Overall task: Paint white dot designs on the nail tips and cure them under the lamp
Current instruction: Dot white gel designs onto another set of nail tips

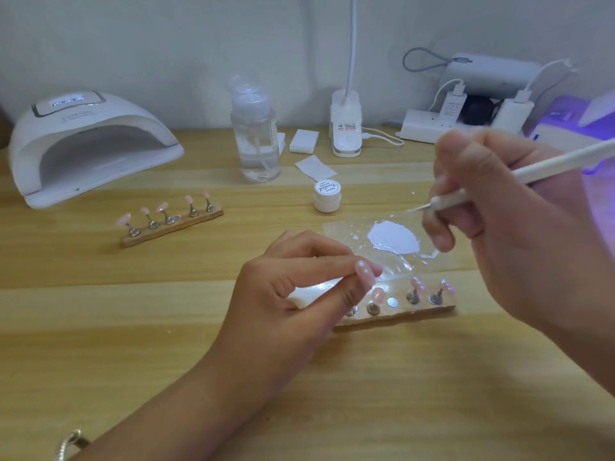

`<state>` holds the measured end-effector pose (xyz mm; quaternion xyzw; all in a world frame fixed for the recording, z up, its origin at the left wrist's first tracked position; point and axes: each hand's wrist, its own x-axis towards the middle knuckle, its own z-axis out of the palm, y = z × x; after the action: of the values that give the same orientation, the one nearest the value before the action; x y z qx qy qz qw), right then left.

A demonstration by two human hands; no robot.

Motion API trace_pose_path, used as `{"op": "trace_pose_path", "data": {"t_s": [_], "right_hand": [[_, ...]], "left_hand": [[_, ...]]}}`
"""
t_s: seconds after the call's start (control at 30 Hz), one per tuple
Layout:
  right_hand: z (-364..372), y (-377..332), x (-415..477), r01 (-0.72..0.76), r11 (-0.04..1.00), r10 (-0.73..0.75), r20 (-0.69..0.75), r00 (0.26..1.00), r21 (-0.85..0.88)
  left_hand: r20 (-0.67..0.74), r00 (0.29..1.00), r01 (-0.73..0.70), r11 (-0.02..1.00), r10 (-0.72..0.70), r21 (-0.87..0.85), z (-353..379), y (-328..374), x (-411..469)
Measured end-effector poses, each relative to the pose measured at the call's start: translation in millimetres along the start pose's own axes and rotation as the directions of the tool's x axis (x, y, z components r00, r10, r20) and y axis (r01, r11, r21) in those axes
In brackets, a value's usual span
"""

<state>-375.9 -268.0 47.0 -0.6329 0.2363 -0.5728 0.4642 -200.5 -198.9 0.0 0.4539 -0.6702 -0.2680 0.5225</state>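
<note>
My left hand pinches a pink nail tip between thumb and fingers; white dots show on it. It hovers over the left end of a wooden holder that carries three more pink tips on metal stands. My right hand grips a white dotting pen, its fine point up in the air above a clear sheet that holds a patch of white gel. A small white gel jar stands just behind the sheet. The white curing lamp sits at the far left.
A second wooden holder with several pink tips lies in front of the lamp. A clear pump bottle, white sponge blocks, a desk lamp base, a power strip and a purple-lit device line the back.
</note>
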Motion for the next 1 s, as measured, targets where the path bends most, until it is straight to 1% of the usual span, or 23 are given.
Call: {"op": "trace_pose_path", "data": {"t_s": [0.07,0.13,0.2,0.27,0.33,0.5,0.6,0.7,0.9,1.0], "right_hand": [[-7,1,6,-0.001,0.998,0.001,-0.011,1.000,-0.057],[-16,6,10,-0.029,0.976,0.029,-0.007,1.000,-0.217],[-25,13,12,-0.090,0.914,0.088,-0.025,0.996,-0.395],[-32,22,13,-0.133,0.829,0.139,-0.031,0.990,-0.544],[-35,29,12,-0.145,0.749,0.172,-0.022,0.985,-0.647],[-40,41,8,-0.159,0.696,0.217,-0.007,0.976,-0.700],[-41,41,9,-0.152,0.705,0.225,0.015,0.974,-0.693],[-41,42,9,-0.152,0.696,0.215,0.002,0.977,-0.702],[-42,43,9,-0.165,0.711,0.234,0.009,0.972,-0.684],[-43,44,8,-0.160,0.717,0.217,0.000,0.976,-0.679]], "left_hand": [[0.001,1.000,-0.001,1.000,0.001,-0.006,0,0,0],[0.000,1.000,-0.005,1.000,0.005,-0.006,0,0,0],[-0.003,1.000,-0.003,1.000,0.003,-0.010,0,0,0],[-0.007,1.000,0.004,1.000,-0.004,-0.007,-1,0,0],[-0.013,1.000,0.009,1.000,-0.009,0.008,-1,0,1],[-0.017,1.000,0.010,0.999,-0.010,0.040,-2,0,0],[-0.019,1.000,0.006,0.999,-0.006,0.044,-2,1,1],[-0.018,1.000,0.010,0.999,-0.010,0.034,-2,1,1],[-0.018,1.000,0.014,0.999,-0.013,0.040,-1,1,1],[-0.022,1.000,0.013,0.999,-0.012,0.049,-1,2,1]]}}
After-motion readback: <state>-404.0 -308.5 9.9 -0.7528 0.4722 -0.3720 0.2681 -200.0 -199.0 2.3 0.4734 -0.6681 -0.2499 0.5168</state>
